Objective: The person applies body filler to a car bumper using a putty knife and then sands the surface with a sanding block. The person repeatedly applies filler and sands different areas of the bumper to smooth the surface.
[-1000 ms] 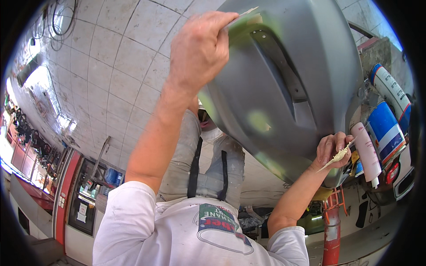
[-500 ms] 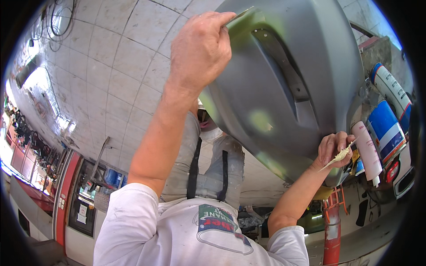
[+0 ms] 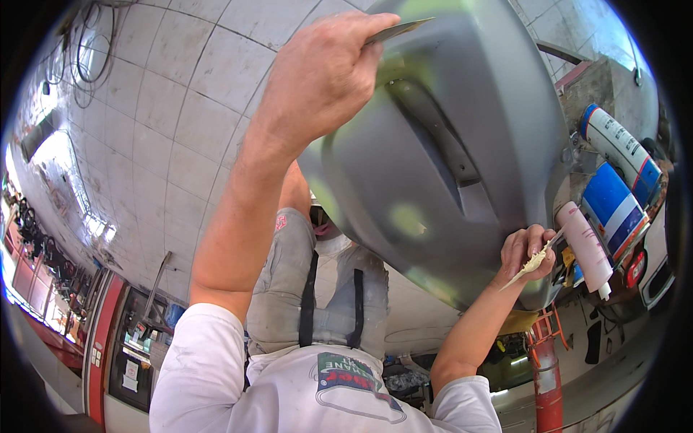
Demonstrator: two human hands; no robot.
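My left hand [image 3: 325,79] pinches a thin, flat putty spreader [image 3: 401,30] over the far end of a large grey body panel [image 3: 447,245]. Whether its edge touches the surface I cannot tell. Yellow-green patches mark the panel, one of them a round spot [image 3: 408,219] near the middle, and a long recessed slot [image 3: 433,130] runs along it. At the panel's near right edge, my right hand [image 3: 525,252] grips a thin plate, seen nearly edge-on, with pale yellow putty [image 3: 533,265] heaped on it.
Right of the panel are a white-and-pink tube [image 3: 585,249], a blue-and-white can [image 3: 615,209] and a long white-and-blue container [image 3: 621,151]. A red post [image 3: 547,382] stands below them. Pale tiles [image 3: 173,108] cover the floor at left, with a black cable [image 3: 94,50] far left.
My left hand has carried the spreader right and farther away across the panel. The whole view has shifted slightly. My right hand still holds the putty plate at the same panel edge.
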